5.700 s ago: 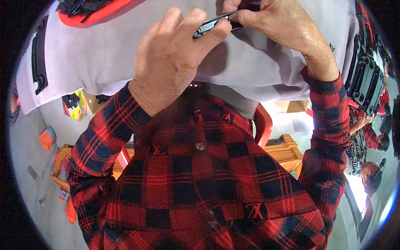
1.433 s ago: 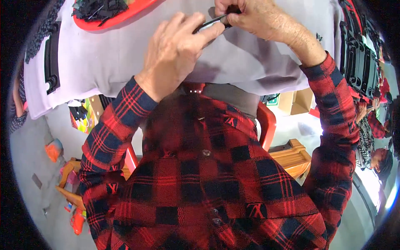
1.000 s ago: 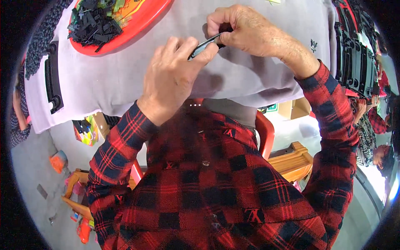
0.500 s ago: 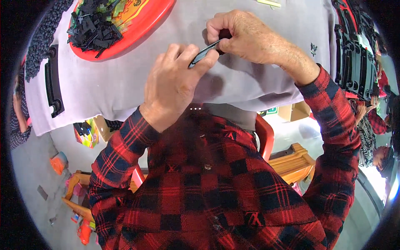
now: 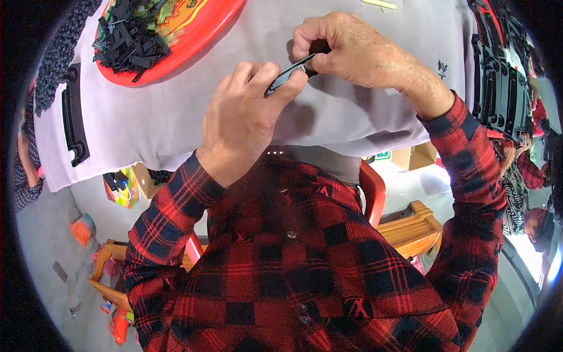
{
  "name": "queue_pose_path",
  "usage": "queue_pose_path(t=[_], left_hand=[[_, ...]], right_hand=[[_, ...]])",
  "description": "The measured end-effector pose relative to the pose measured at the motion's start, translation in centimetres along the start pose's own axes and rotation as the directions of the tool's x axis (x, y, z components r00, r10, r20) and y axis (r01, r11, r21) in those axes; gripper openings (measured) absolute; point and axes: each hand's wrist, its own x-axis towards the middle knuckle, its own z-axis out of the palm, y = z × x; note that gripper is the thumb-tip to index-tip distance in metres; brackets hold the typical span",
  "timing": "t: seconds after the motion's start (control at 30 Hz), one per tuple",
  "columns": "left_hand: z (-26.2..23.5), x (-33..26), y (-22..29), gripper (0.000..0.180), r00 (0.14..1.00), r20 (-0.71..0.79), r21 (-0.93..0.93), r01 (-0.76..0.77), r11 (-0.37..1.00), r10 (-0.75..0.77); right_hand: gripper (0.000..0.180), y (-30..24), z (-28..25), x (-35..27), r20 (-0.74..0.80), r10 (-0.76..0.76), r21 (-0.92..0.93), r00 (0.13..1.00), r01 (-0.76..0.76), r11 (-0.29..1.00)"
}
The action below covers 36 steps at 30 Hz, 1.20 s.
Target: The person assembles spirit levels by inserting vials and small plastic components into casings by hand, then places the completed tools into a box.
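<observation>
1. A slim black plastic strip point(image 5: 288, 74) is held between both hands above a table draped in a pale grey cloth point(image 5: 176, 117), close to the table's near edge.
2. The left hand point(image 5: 243, 117) is closed narrowly on the strip's lower end, thumb and fingertips pinched around it.
3. The right hand point(image 5: 352, 50) is curled tight over the upper end; what else may be held inside that fist cannot be told.
4. The work in hand appears to be fitting or seating something at the strip's upper end. It is judged that the strip should be kept steady by the left pinch while force is applied squarely by the right, so that the thin piece is not bent or twisted.
5. A slip is judged the main risk, the grip area being small.
6. A red round tray point(image 5: 193, 35) heaped with small black plastic pieces point(image 5: 126, 41) is seen on the cloth at upper left, well apart from the hands.
7. A long black moulded part point(image 5: 73, 114) is laid near the cloth's left edge, and a stack of similar black parts point(image 5: 498, 76) is ranged along the right edge.
8. A red-and-black checked shirt point(image 5: 293, 264) is worn, and a red chair back point(image 5: 375, 190) shows behind it.
9. A grey floor point(image 5: 47, 234) scattered with small coloured items is seen below, with wooden furniture point(image 5: 410, 226) at right, where other people are partly glimpsed.
</observation>
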Motion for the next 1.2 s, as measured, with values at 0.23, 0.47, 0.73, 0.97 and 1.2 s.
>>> queue_pose_path(t=[0.23, 0.47, 0.73, 0.97, 1.2], left_hand=[[0.1, 0.0, 0.1, 0.045, 1.0, -0.02, -0.005, -0.005, 1.0, 0.005], [0.1, 0.0, 0.2, 0.046, 0.999, -0.038, 0.008, -0.01, 1.0, 0.01], [0.1, -0.1, 0.2, 0.045, 0.999, -0.043, 0.015, -0.012, 1.0, 0.012], [0.2, -0.1, 0.2, 0.043, 0.998, -0.062, 0.029, -0.018, 0.999, 0.019], [0.2, -0.2, 0.2, 0.043, 0.998, -0.056, 0.043, -0.018, 0.999, 0.02]], right_hand=[[0.009, 0.3, 0.3, 0.0, -0.003, 0.035, 0.019, 0.999, -0.034, 0.999], [0.009, 0.4, 0.6, -0.1, -0.055, -0.01, -0.011, 0.998, 0.009, 1.0], [0.01, 0.6, 0.5, 0.2, -0.024, -0.017, -0.019, 1.0, 0.017, 1.0], [0.01, 0.4, 0.7, 0.0, -0.056, -0.011, -0.004, 0.998, 0.01, 1.0], [0.006, -0.4, 0.2, 0.3, 0.0, 0.127, 0.063, 0.992, -0.127, 0.99]])
